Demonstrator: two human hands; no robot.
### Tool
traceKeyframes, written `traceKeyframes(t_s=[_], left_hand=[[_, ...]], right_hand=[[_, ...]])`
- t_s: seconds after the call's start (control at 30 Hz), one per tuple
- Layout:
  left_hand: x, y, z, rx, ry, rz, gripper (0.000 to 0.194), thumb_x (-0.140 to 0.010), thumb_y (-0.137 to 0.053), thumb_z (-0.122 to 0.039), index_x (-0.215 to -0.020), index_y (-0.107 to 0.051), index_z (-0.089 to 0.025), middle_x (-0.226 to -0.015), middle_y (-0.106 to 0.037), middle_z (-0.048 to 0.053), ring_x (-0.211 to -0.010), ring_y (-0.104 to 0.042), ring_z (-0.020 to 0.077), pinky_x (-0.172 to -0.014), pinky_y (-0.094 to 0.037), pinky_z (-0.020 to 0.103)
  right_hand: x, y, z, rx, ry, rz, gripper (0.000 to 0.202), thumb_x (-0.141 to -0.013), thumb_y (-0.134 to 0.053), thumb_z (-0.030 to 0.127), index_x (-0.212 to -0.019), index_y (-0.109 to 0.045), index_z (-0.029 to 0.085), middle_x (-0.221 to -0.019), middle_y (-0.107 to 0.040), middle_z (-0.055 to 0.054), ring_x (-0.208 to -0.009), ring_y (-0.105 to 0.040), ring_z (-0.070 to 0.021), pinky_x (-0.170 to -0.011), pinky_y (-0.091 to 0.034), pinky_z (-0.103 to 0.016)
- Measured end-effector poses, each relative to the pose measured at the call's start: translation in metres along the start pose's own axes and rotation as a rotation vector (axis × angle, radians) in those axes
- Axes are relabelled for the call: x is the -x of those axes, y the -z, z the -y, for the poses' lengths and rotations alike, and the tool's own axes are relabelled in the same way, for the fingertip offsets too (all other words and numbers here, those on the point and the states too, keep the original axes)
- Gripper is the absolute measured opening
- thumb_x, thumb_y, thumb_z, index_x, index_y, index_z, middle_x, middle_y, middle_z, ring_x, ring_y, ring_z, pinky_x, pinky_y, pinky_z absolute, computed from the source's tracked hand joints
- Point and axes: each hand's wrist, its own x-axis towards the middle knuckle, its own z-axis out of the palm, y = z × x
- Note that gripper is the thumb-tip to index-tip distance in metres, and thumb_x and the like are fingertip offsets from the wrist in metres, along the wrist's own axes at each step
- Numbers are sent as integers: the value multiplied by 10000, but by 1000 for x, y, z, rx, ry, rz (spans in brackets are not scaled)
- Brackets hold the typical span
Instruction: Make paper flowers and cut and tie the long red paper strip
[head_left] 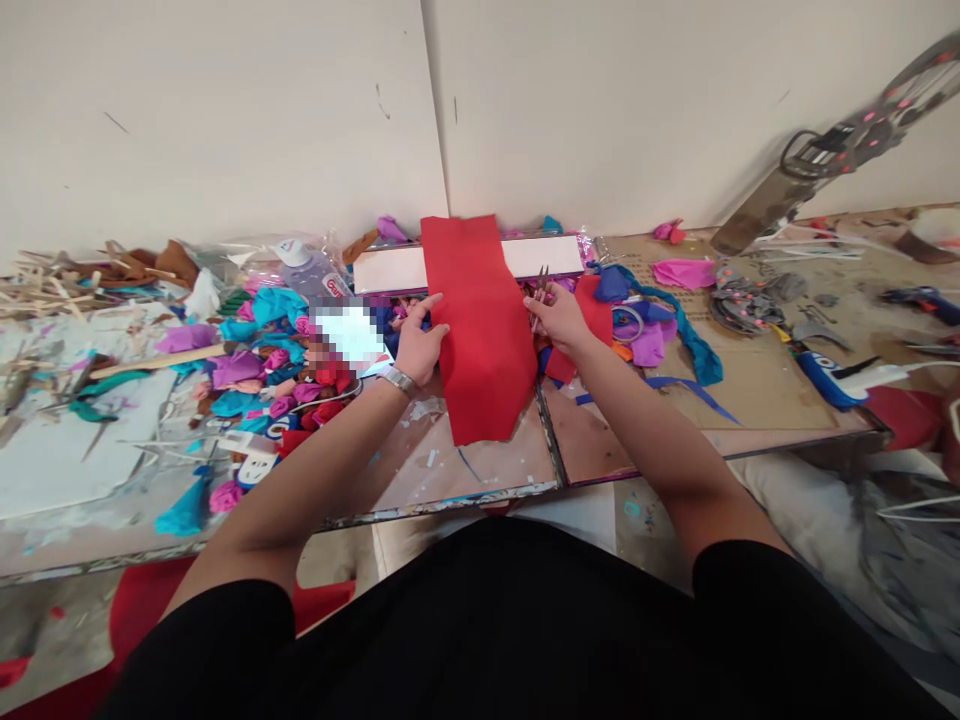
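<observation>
A long red cloth piece [484,340] lies over a white board [544,256] and hangs toward the table's front edge. My left hand [420,342] rests at the cloth's left edge, thumb and fingers apart, with nothing gripped. At its right edge, my right hand [559,315] has its fingers wrapped round small scissors [541,280], whose blades point up and away. Another red piece [596,310] lies partly hidden behind my right hand.
Left of my left hand are a blurred bright phone [352,338], a clear bottle [311,268] and piled coloured cloth bits [240,368]. Rightward lie a teal strip [697,350], a tape ring [628,322] and a blue power strip [825,380].
</observation>
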Motion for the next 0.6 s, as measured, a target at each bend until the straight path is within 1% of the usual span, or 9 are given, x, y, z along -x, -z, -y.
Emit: traceKeyframes(t_s=[0.1, 0.13, 0.23, 0.27, 0.3, 0.37, 0.43, 0.5, 0.6], left_hand=[[13, 7, 4, -33, 6, 70, 658, -794, -786, -282, -1423, -601, -228, -1518, -627, 153, -1320, -701, 330, -1126, -605, 531], [20, 12, 4, -79, -1, 117, 689, -813, -803, -313, -1457, -569, -243, -1580, -569, 168, -1356, -681, 336, -1142, -592, 546], [46, 28, -4, -343, -173, 192, 692, -852, -837, -395, -1476, -572, -253, -1835, -111, 150, -1620, -409, 396, -1270, -472, 564], [56, 33, -9, -462, -240, 229, 676, -883, -815, -410, -1490, -571, -238, -1844, -58, 151, -1686, -268, 409, -1298, -429, 584], [66, 37, -14, -589, -304, 266, 648, -911, -789, -419, -1492, -581, -222, -1841, -89, 162, -1709, -192, 415, -1326, -370, 616], [87, 44, -24, -778, -408, 363, 604, -948, -749, -432, -1489, -599, -210, -1813, -222, 184, -1701, -214, 419, -1361, -256, 672], [107, 47, -31, -898, -469, 505, 569, -946, -751, -478, -1448, -645, -232, -1780, -332, 172, -1678, -267, 429, -1357, -252, 680], [123, 48, -32, -999, -464, 655, 649, -917, -775, -550, -1483, -642, -262, -1771, -371, 152, -1676, -256, 453, -1345, -266, 686], [138, 44, -27, -1084, -423, 741, 736, -899, -786, -596, -1545, -612, -289, -1766, -391, 146, -1662, -283, 470, -1319, -289, 693]], right_hand=[[3, 10, -1, 25, -14, -2, 288, -847, -791, 165, -876, -517, 248, -717, -626, 55, -626, -614, -119, -542, -486, -215], [6, 15, -2, 33, -22, 4, 293, -843, -804, 171, -880, -523, 246, -749, -672, 31, -657, -659, -136, -551, -500, -223], [26, 34, -1, 50, 13, 17, 300, -836, -851, 244, -902, -558, 239, -839, -757, -16, -704, -724, -161, -541, -499, -218], [35, 41, 0, 51, 20, 19, 287, -831, -856, 265, -928, -588, 232, -878, -778, -34, -708, -733, -164, -512, -475, -205], [46, 47, 3, 61, 23, 34, 280, -831, -855, 294, -955, -614, 227, -918, -796, -52, -701, -734, -164, -467, -434, -192], [73, 56, 9, 70, -11, 82, 308, -824, -861, 358, -1016, -664, 219, -987, -814, -77, -680, -726, -163, -392, -351, -184], [103, 61, 13, 29, -88, 156, 365, -846, -853, 414, -1120, -703, 224, -1134, -817, -97, -779, -762, -175, -426, -422, -193], [133, 61, 13, -6, -161, 204, 396, -834, -882, 423, -1138, -710, 239, -1203, -812, -102, -837, -782, -186, -489, -493, -212], [174, 56, 5, -75, -320, 282, 402, -815, -913, 415, -1115, -704, 248, -1194, -815, -110, -828, -788, -193, -509, -527, -234]])
